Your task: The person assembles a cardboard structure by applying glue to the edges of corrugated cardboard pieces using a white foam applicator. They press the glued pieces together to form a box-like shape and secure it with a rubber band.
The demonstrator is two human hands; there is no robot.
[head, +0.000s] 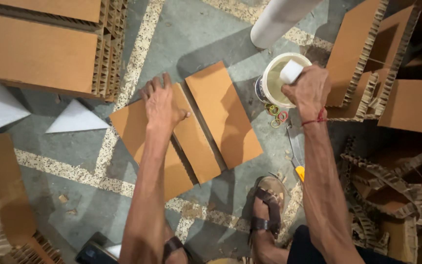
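1. Seen from above, a person crouches over a grey stone floor (191, 39) crossed by pale speckled strips.
2. The left hand (162, 103) lies flat, fingers spread wide, pressing on a scored brown cardboard panel (206, 127) that lies on the floor in three joined sections. The hand holds nothing; it rests on the middle section near its upper end.
3. The right hand (308, 88) is closed around a small white block (291, 71), perhaps a sponge, held over the rim of a white bucket (269, 83) of pale liquid.
4. The bucket stands on the floor just right of the panel, close to its upper right corner.
5. A few coloured rubber bands (275, 113) lie on the floor just below the bucket, beside the right wrist, which wears a red thread (318, 117).
6. A utility knife (296, 159) with a yellow end lies under the right forearm, partly hidden by it.
7. A sandalled foot (267, 210) rests below the panel, between the two arms.
8. A white roll (279, 19) slants in at the top, just above the bucket.
9. Stacks of honeycomb cardboard board (40, 54) fill the upper left; more pieces (367, 54) crowd the right side, close behind the bucket.
10. White triangular sheets (76, 117) lie on the floor left of the panel.
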